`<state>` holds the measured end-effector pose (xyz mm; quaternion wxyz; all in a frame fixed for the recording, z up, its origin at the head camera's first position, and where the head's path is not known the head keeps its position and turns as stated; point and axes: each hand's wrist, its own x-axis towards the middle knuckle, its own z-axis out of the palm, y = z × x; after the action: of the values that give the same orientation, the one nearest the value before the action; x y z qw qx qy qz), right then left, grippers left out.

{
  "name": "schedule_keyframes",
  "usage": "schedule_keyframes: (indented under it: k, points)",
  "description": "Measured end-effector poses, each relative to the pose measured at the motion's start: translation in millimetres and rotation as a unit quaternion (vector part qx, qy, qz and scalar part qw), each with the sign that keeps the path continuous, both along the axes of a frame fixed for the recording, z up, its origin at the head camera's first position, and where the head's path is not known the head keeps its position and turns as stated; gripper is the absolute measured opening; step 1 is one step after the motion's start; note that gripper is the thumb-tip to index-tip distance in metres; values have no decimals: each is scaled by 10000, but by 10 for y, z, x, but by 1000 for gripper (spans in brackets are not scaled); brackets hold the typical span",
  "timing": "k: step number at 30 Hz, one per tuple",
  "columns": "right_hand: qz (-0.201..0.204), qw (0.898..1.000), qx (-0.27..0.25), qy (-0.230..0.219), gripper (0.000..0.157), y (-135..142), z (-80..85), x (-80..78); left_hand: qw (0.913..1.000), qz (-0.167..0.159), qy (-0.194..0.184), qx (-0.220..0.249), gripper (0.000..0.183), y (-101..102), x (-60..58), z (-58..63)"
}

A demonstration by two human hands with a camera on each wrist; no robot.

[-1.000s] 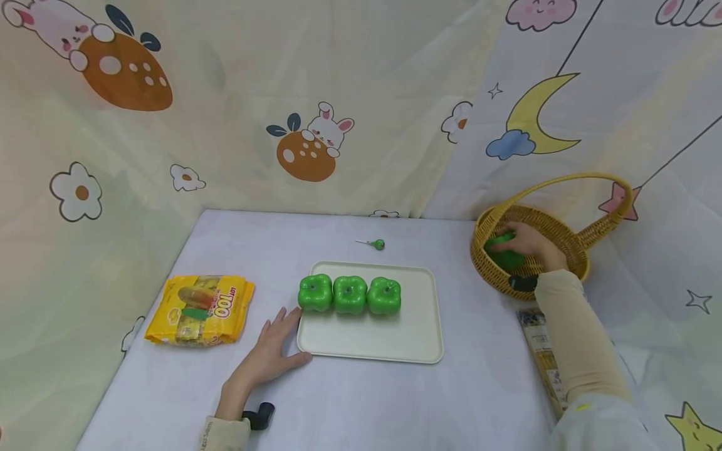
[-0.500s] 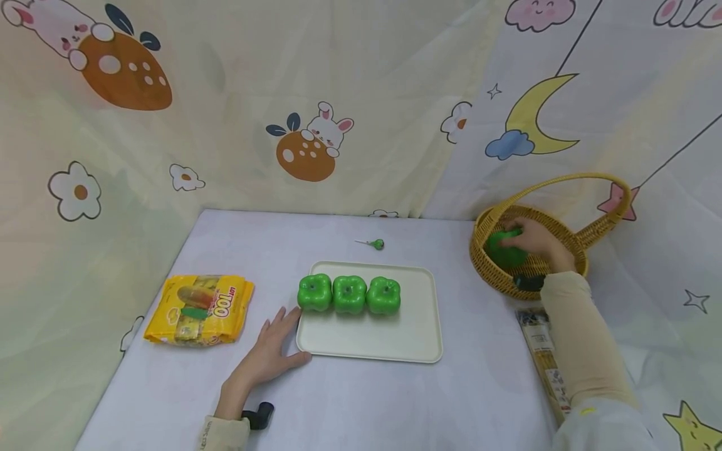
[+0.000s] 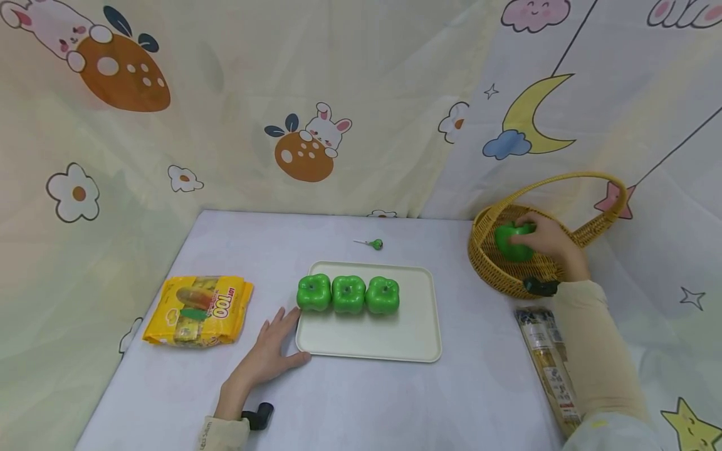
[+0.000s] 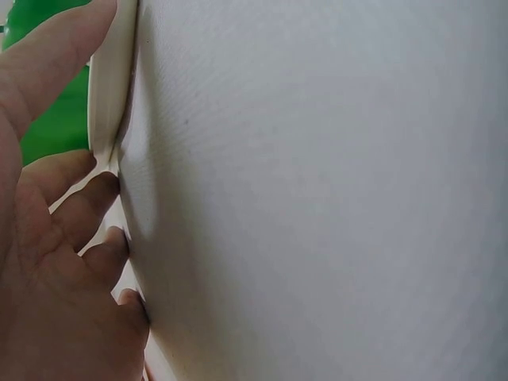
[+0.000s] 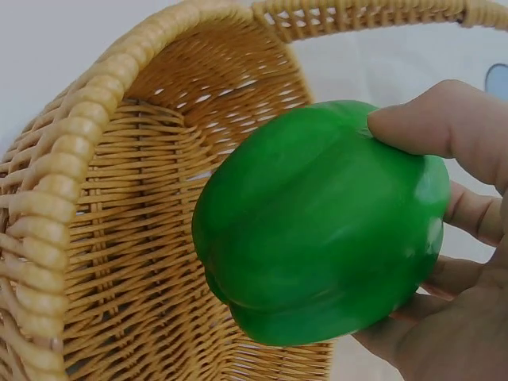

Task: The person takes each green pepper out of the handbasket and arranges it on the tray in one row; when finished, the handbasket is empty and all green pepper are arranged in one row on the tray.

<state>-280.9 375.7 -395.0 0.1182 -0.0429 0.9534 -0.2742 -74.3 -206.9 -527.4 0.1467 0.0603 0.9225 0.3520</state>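
Note:
My right hand (image 3: 549, 240) grips a green bell pepper (image 5: 317, 230) over the wicker basket (image 5: 48, 230), thumb on one side and fingers on the other. In the head view that pepper overlaps the inside of the basket, under its arched handle. A pale rectangular tray (image 3: 366, 341) lies mid-table with three green bell peppers in a row; the middle one (image 3: 348, 294) stands between its two neighbours. My left hand (image 3: 271, 351) rests with spread fingers at the tray's left edge. In the left wrist view its thumb and fingertips (image 4: 103, 186) touch the tray's rim (image 4: 111, 79).
A yellow snack package (image 3: 198, 311) lies on the left of the white table. Behind the tray is a small green lollipop-like item (image 3: 376, 244) with a white stick. A long clear packet (image 3: 548, 369) lies beside the right forearm. A patterned cloth hangs behind the table.
The right hand has lifted the green bell pepper from deeper in the basket and drawn it slightly up and to the right. The left hand and the tray stay where they were.

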Motion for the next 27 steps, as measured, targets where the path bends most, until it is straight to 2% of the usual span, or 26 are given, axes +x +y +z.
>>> schedule_keyframes:
  k: [12,22,27]
  points:
    - [-166,9994,-242,190,82,-35,172,164,10000,36,-39,-27,102,6,2,-1]
    - [-57,9986,-253,463,79,-171,326,432,9999,-13,-101,5,103,-2,9,-12]
    - [5,9969,-289,736,72,-250,382,560,10000,10,-84,7,103,-5,3,-18]
